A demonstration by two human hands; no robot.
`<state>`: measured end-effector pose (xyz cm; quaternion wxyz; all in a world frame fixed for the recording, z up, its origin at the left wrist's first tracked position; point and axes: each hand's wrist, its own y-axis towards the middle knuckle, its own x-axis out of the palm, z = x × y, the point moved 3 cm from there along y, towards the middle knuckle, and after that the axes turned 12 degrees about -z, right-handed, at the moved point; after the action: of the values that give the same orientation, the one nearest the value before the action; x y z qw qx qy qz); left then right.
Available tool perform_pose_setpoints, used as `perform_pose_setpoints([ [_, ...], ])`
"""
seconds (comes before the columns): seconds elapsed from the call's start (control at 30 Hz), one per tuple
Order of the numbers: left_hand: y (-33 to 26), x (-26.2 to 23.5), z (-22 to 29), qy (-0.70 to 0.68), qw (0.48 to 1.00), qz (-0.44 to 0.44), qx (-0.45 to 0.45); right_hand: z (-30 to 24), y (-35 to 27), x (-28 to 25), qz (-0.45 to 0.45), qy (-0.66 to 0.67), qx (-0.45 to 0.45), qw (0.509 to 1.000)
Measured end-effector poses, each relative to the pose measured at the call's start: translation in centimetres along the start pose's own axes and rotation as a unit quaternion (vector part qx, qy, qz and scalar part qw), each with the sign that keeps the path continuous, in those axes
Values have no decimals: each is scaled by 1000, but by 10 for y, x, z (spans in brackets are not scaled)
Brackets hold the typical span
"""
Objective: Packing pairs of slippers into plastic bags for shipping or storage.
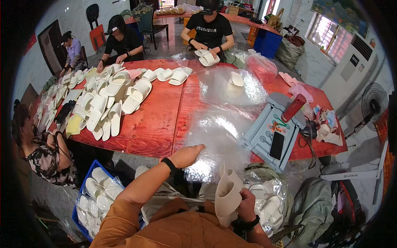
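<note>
My right hand [247, 204] is closed round a pair of white slippers [227, 192], held upright just off the table's near edge. At that edge, my left hand [187, 156] has its fingers drawn together on a clear plastic bag [202, 167] from the flat, shiny bags [219, 132] spread there. Its fingertips are partly hidden. Farther back, a single white slipper [236, 79] rests on more clear plastic [215, 91].
White slippers [99, 103] are heaped on the red table [153, 132] at left. A grey tray [264, 124] holds a phone [276, 145] and a red cylinder [294, 108]. Below stand a blue crate [75, 215] and bagged slippers [269, 208]. Across the table, a person [210, 31] holds slippers; others sit left.
</note>
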<state>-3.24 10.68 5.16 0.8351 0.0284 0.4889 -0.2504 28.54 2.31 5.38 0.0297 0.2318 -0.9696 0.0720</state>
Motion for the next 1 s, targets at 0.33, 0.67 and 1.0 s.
perform_pose_setpoints([
  [0.33, 6, 15, 13, -119, 987, 105, -7, -14, -10, -8, -10, 105, -24, 994],
  [0.67, 22, 19, 46, -115, 986, 95, 73, -9, 13, 23, -110, 156, 81, 978],
  [1.0, 5, 11, 78, -8, 991, 121, 57, 18, 11, 3, 123, -287, 10, 950],
])
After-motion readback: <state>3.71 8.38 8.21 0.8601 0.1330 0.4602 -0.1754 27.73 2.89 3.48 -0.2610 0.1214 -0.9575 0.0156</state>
